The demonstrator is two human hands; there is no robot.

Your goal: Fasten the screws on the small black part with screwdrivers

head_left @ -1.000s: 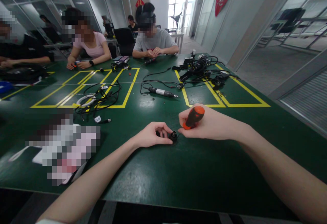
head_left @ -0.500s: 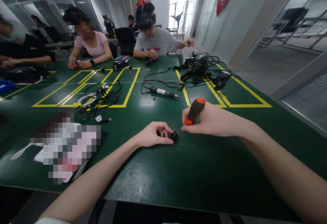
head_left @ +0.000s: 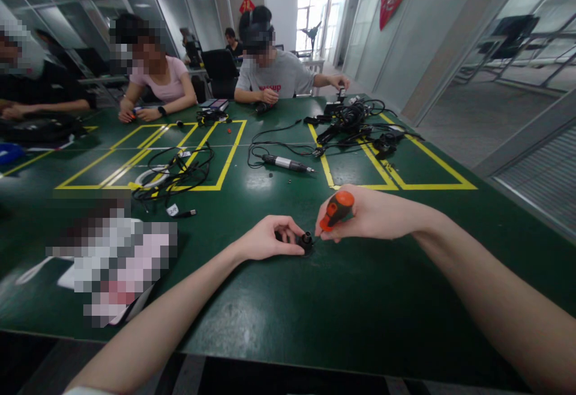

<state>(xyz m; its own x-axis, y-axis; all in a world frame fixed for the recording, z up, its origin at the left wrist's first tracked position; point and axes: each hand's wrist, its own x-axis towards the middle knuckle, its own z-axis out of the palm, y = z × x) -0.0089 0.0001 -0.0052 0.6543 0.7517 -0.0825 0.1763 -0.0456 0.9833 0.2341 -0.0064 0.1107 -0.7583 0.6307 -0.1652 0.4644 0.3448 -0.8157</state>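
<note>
On the green table (head_left: 252, 317), my left hand (head_left: 275, 240) grips a small round black part (head_left: 306, 241) between thumb and fingers. A short dark cylinder stands up from the part's top. The handle of an orange and dark grey screwdriver (head_left: 338, 208) is wrapped in my right hand (head_left: 360, 215), just to the right of the part. The screwdriver leans, its handle end up and its lower end towards the part. Its thin tip is hard to make out, and I cannot tell whether it touches the part.
A black and silver electric screwdriver (head_left: 288, 164) with a cord lies ahead. Tangled black cables (head_left: 351, 120) pile at the back right, and more cables (head_left: 180, 173) lie at left. Blurred-out items (head_left: 130, 275) rest near my left forearm. Several people sit across the table.
My right hand has moved slightly left and tilted the screwdriver, bringing its lower end closer to the black part. My left hand stays in place. Across the table, a person's hand has lowered towards the cables.
</note>
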